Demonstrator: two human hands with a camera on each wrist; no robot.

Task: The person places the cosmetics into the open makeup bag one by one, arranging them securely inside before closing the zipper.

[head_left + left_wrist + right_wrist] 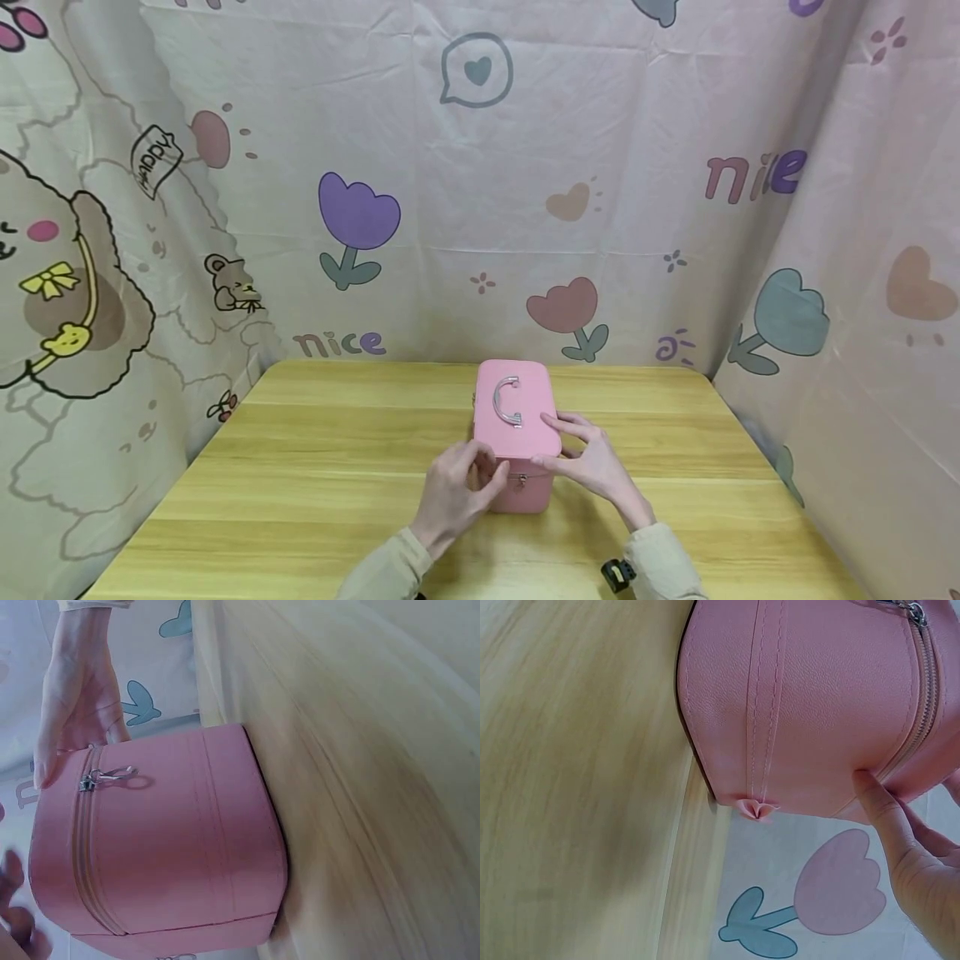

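A pink zip-up cosmetic case (517,442) stands upright on the table with its lid down. On the lid lies a curved silver handle (504,402). A metal zipper pull (112,775) hangs on the front face. My right hand (592,458) holds the right front corner, its thumb on the front and its fingers along the lid's edge and side. By the front left corner hovers my left hand (459,492), fingers loosely bent and nothing between them. In the left wrist view its fingertips (19,922) are blurred and apart from the case. The case's inside is hidden.
The wooden table (300,467) reaches out on both sides of the case. Behind it and at the sides hang printed cloths (420,125). A small black device (618,575) is worn at the right wrist, by the beige sleeve (663,562).
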